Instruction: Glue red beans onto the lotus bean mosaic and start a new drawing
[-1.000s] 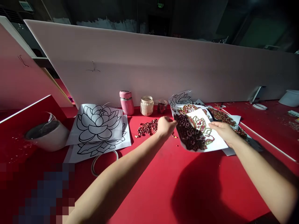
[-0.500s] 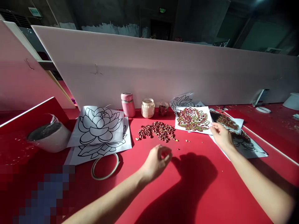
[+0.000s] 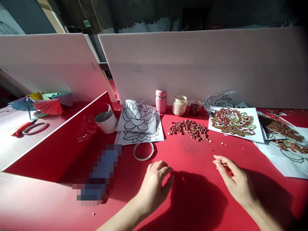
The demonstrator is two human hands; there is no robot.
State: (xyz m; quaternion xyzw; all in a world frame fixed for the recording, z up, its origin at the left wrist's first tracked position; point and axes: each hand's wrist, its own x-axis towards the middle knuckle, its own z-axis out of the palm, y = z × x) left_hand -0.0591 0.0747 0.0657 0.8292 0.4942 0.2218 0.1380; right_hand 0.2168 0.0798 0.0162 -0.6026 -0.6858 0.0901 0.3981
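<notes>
My left hand (image 3: 156, 184) hovers over the red table (image 3: 192, 215), its fingers curled and apart with nothing seen between them. To the right, my right hand (image 3: 237, 181) is held over the table, thumb and fingers bent towards each other with a gap, holding nothing visible. Beyond both hands lies a pile of dark red beans (image 3: 190, 129). Right of the pile is a white sheet with a bean-covered flower (image 3: 232, 122), touched by neither hand. Two printed lotus sheets (image 3: 139, 117) overlap left of the pile. A tape roll (image 3: 143, 151) lies just beyond my left hand.
Behind the beans stand a pink flask (image 3: 161, 101), a jar (image 3: 179, 105) and a small cup (image 3: 195, 107). At left are a white pot (image 3: 106, 122), a red upright board (image 3: 60, 138), paper umbrellas (image 3: 49, 104) and another tape roll (image 3: 36, 128). More bean-decorated sheets (image 3: 288, 154) lie right.
The view has swung left. My right hand has let go of the bean-flower sheet and drawn back towards the near side. My left hand remains over the table near the tape roll.
</notes>
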